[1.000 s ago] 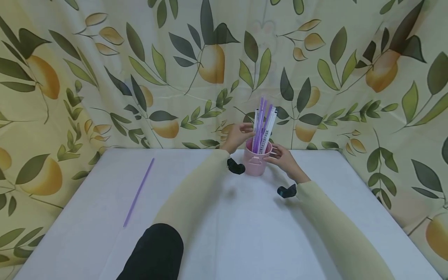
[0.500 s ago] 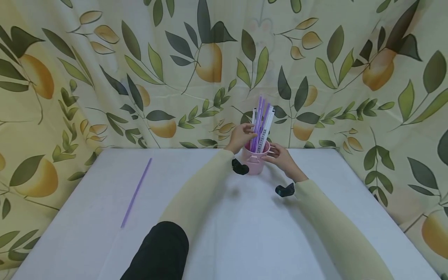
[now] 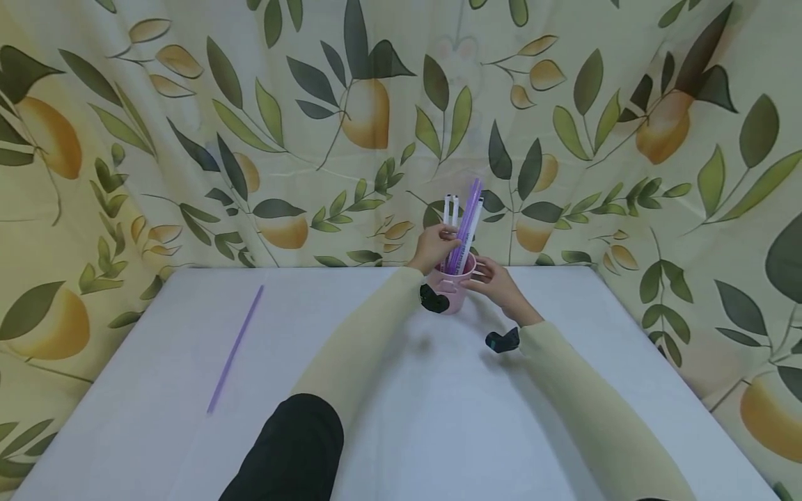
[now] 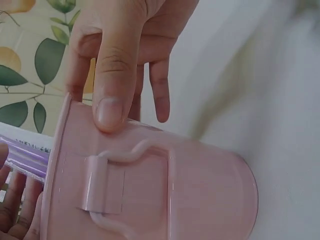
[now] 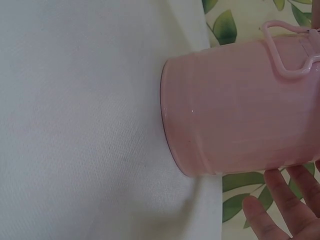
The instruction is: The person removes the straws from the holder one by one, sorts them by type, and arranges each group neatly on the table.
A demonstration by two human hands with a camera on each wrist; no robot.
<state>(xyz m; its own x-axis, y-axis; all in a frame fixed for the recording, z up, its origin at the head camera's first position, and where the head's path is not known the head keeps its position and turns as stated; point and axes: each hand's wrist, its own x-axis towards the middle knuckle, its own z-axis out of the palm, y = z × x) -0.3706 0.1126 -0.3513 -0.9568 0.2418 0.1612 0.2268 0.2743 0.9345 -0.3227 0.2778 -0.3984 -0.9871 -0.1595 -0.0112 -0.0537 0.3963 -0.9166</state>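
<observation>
A pink bucket-shaped cup [image 3: 456, 287] stands upright near the table's far edge, holding several purple sticks [image 3: 468, 217] and white pen-like sticks [image 3: 447, 210] with small print. My left hand [image 3: 432, 249] is over the cup's left rim, its fingers pinching the purple sticks just above the opening. Part of its fingers [image 4: 20, 200] shows at the corner of the left wrist view. My right hand [image 3: 501, 289] holds the cup's right side, thumb [image 4: 112, 95] on the front near the rim, other fingers behind. The right wrist view shows the cup's lower body [image 5: 240, 120].
Another purple stick [image 3: 235, 349] lies alone on the white tabletop [image 3: 388, 445], left of my left arm. A curtain printed with fruit and leaves [image 3: 282, 209] hangs right behind the table. Dark wrist-worn pieces [image 3: 503, 341] sit at both cuffs.
My left hand has moved slightly right, into the sticks. The purple sticks are bunched and lean right, with white ones separated to their left. My right hand keeps its hold on the cup.
</observation>
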